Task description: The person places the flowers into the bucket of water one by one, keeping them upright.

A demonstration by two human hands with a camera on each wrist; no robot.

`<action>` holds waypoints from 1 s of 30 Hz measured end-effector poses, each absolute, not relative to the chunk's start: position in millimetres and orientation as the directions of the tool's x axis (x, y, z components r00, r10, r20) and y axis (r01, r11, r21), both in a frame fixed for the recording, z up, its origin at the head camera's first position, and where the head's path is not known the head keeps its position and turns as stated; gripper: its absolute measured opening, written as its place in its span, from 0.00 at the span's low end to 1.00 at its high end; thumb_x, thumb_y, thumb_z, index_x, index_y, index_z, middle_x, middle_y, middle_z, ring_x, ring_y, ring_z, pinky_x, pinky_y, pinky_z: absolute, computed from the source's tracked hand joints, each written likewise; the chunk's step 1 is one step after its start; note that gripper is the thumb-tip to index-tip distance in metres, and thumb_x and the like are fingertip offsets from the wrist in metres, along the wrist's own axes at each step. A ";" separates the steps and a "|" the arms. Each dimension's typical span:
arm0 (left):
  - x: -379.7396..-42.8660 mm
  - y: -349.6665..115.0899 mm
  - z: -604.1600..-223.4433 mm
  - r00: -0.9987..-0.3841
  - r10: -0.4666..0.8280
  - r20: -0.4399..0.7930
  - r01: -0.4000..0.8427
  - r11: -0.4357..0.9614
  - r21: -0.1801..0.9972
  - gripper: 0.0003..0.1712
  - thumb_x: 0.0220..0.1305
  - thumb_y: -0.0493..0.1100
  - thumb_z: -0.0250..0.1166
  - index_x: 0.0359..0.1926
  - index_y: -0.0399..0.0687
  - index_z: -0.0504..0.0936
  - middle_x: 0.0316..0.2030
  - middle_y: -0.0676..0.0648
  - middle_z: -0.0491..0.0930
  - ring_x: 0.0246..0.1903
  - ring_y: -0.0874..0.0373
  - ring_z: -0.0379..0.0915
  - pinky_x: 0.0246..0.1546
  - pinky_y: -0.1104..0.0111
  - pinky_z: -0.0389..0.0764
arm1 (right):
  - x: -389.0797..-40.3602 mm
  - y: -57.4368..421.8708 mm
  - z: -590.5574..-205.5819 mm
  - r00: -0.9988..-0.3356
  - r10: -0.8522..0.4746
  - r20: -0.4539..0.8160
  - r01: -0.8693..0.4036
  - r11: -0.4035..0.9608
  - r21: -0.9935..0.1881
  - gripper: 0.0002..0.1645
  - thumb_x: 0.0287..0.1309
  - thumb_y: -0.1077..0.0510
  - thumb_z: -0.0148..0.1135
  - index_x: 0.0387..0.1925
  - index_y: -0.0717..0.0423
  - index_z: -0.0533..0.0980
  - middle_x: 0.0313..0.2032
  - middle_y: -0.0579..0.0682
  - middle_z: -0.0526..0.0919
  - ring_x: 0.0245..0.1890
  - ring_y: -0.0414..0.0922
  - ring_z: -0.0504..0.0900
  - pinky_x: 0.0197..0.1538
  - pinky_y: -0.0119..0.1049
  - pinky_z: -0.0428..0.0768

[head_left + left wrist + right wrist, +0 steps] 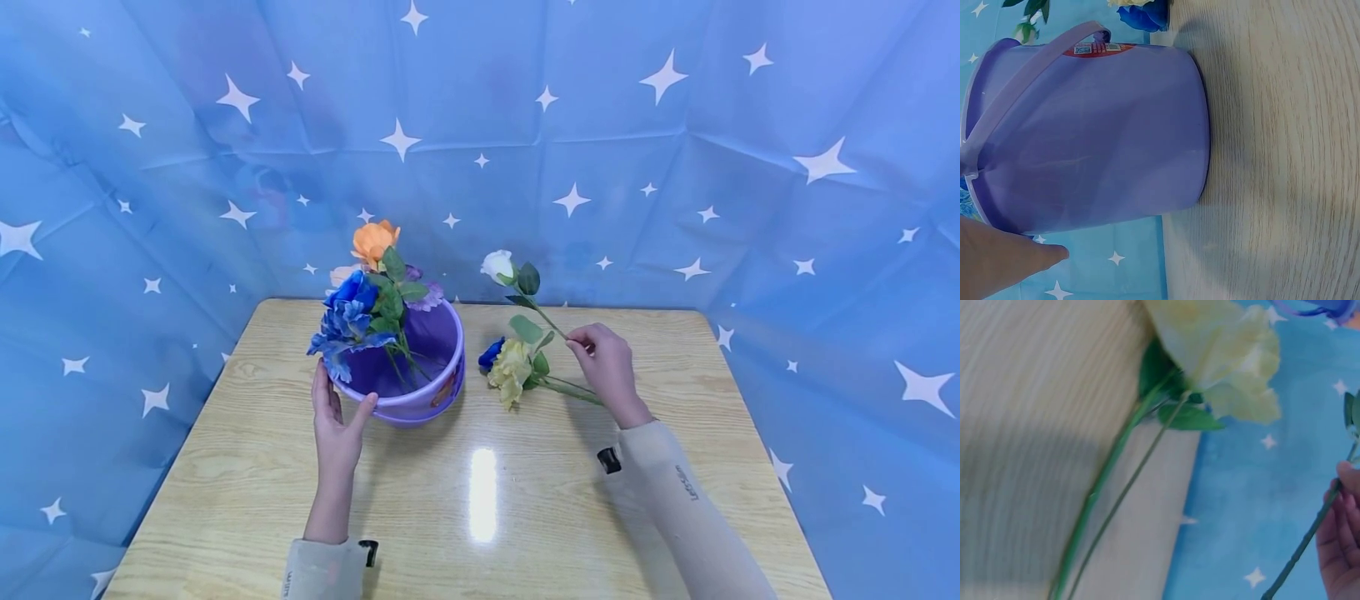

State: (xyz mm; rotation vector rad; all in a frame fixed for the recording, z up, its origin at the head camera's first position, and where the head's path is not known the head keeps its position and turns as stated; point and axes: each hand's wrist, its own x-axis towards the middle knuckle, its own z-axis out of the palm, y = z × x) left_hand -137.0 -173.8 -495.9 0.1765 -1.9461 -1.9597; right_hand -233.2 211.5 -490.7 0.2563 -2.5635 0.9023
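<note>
A purple bucket [408,408] stands on the table, holding artificial flowers: an orange one [375,242], blue ones [348,312] and a purple one [426,297]. My left hand [337,429] holds the bucket at its near left rim, thumb at the front and fingers along the left side. The left wrist view shows the bucket wall [1097,137] and its handle [1035,81]. My right hand [607,367] pinches the green stem of a white rose [497,266] between thumb and fingers, its bloom raised toward the upper left. In the right wrist view the stem [1304,544] runs below the fingers.
Beneath the raised rose, a pale yellow flower [510,372] and a blue flower [491,354] lie on the wooden table [420,517], stems pointing right. A blue curtain [480,108] with white stars hangs behind the table and along both sides.
</note>
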 end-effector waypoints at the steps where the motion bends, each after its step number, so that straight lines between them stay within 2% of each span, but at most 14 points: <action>1: -137.1 -174.0 -495.8 -0.923 -0.345 0.172 0.175 0.022 0.984 0.52 0.63 0.29 0.65 0.79 0.46 0.44 0.79 0.47 0.43 0.80 0.54 0.35 0.82 0.67 0.42 | -233.5 208.2 -487.9 -0.898 -0.037 0.439 -0.307 0.768 -0.562 0.04 0.61 0.60 0.68 0.37 0.57 0.84 0.32 0.53 0.85 0.31 0.47 0.82 0.35 0.40 0.83; 7: -137.0 -174.8 -496.2 -0.920 -0.348 0.179 0.182 0.025 0.983 0.52 0.63 0.31 0.66 0.79 0.46 0.45 0.79 0.47 0.43 0.80 0.53 0.36 0.82 0.63 0.41 | -237.6 187.3 -472.2 -0.904 -0.042 0.425 -0.314 0.740 -0.594 0.05 0.62 0.59 0.67 0.38 0.57 0.84 0.32 0.53 0.84 0.31 0.47 0.82 0.36 0.41 0.84; 13: -135.9 -173.2 -496.6 -0.910 -0.375 0.175 0.170 0.047 0.984 0.52 0.62 0.32 0.68 0.79 0.46 0.48 0.79 0.48 0.47 0.79 0.53 0.39 0.82 0.67 0.43 | -243.0 162.9 -457.5 -0.900 -0.066 0.431 -0.341 0.723 -0.601 0.06 0.62 0.58 0.67 0.38 0.57 0.84 0.32 0.53 0.85 0.31 0.48 0.83 0.40 0.43 0.85; 22: -135.4 -172.9 -497.3 -0.906 -0.386 0.173 0.160 0.066 0.985 0.51 0.62 0.34 0.69 0.79 0.48 0.50 0.78 0.51 0.50 0.79 0.55 0.42 0.82 0.64 0.44 | -249.7 124.9 -432.1 -0.863 -0.117 0.491 -0.438 0.659 -0.612 0.07 0.62 0.58 0.67 0.39 0.57 0.84 0.34 0.52 0.86 0.33 0.46 0.83 0.38 0.39 0.86; 30: -135.3 -172.4 -497.0 -0.900 -0.404 0.162 0.149 0.062 0.987 0.52 0.60 0.33 0.70 0.78 0.50 0.51 0.78 0.51 0.50 0.78 0.55 0.43 0.82 0.64 0.45 | -257.7 91.8 -410.1 -0.800 -0.184 0.570 -0.555 0.587 -0.589 0.06 0.62 0.59 0.67 0.39 0.57 0.84 0.34 0.52 0.86 0.31 0.44 0.84 0.38 0.37 0.86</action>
